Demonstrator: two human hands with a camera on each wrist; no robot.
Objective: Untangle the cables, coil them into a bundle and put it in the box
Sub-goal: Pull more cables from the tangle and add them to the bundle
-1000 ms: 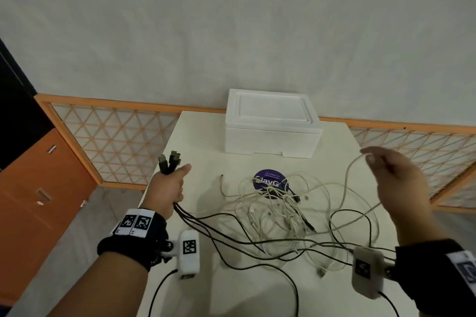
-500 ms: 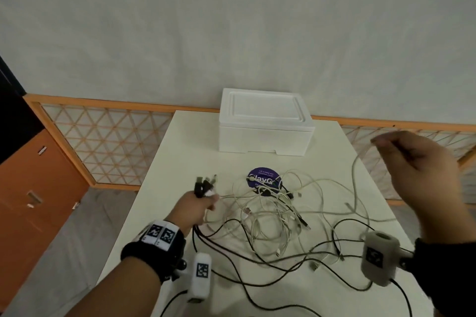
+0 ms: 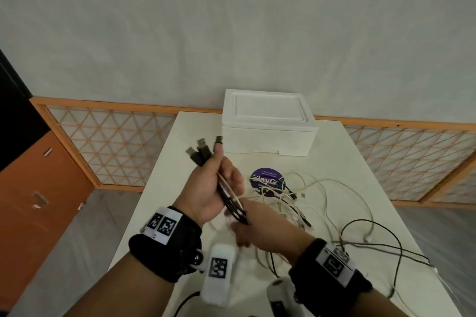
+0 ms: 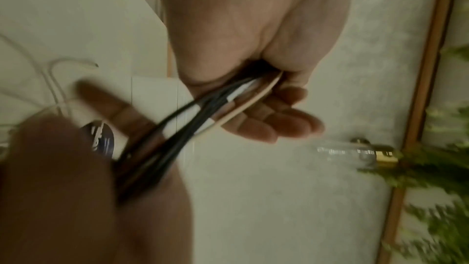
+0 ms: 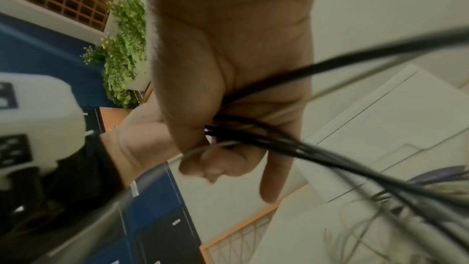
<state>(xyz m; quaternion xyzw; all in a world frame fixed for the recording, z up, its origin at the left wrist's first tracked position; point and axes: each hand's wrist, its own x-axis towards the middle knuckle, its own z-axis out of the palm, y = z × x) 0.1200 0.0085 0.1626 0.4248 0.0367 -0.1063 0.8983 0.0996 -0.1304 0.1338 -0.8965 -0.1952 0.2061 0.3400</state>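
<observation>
My left hand (image 3: 213, 185) is raised over the table and grips a bunch of black and white cables (image 3: 228, 194); their black plugs (image 3: 202, 152) stick out above my thumb. In the left wrist view the cables (image 4: 218, 107) run across my palm under curled fingers (image 4: 274, 123). My right hand (image 3: 247, 224) is just below the left and grips the same bunch (image 5: 253, 136) lower down. A loose tangle of white and black cables (image 3: 296, 201) lies on the table to the right. The white foam box (image 3: 268, 128), lid on, stands at the table's far edge.
A round purple sticker (image 3: 265, 177) lies on the white table (image 3: 334, 152) in front of the box. Black cable loops (image 3: 371, 239) trail toward the right edge. A wooden lattice screen (image 3: 108, 147) runs behind the table, and an orange cabinet (image 3: 38, 188) stands at the left.
My left hand has risen with the plug ends. My right hand has come down from the upper right and taken hold of the bunch just under the left hand.
</observation>
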